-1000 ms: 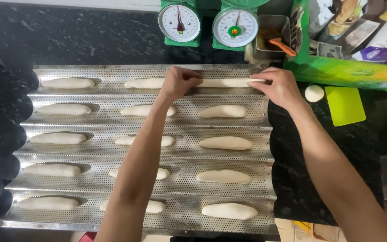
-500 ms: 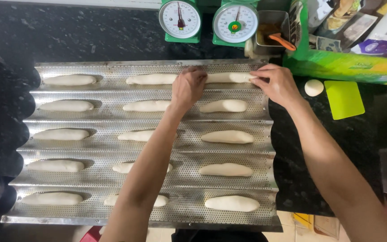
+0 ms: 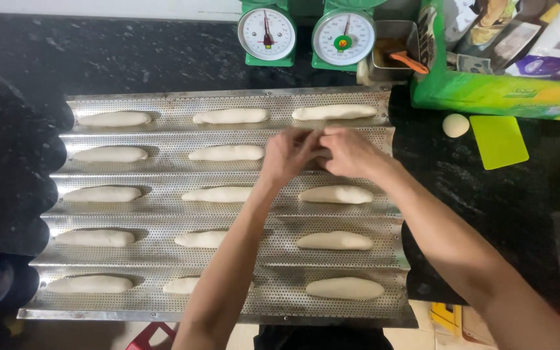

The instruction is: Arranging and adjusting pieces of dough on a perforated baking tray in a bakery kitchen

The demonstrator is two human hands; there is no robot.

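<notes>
Over tray's (image 3: 163,123) second channel, right end | left hand (image 3: 290,155) and right hand (image 3: 351,152) together, closed on dough piece, mostly hidden | scales (image 3: 306,32) behind far edge

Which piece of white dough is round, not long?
The small round white dough ball lying on the black counter, beside the green plastic scraper. All the others are long, lying on the perforated metal tray.

At the top of the frame two green dial scales (image 3: 267,32) (image 3: 343,34) stand side by side on the dark speckled worktop (image 3: 131,58), with a small metal tin (image 3: 393,53) holding an orange-handled tool (image 3: 408,61) just to their right. In the upper right lies a long green box (image 3: 507,94), and below it a small round dough ball (image 3: 455,125) sits beside a flat yellow-green scraper (image 3: 498,140).
</notes>
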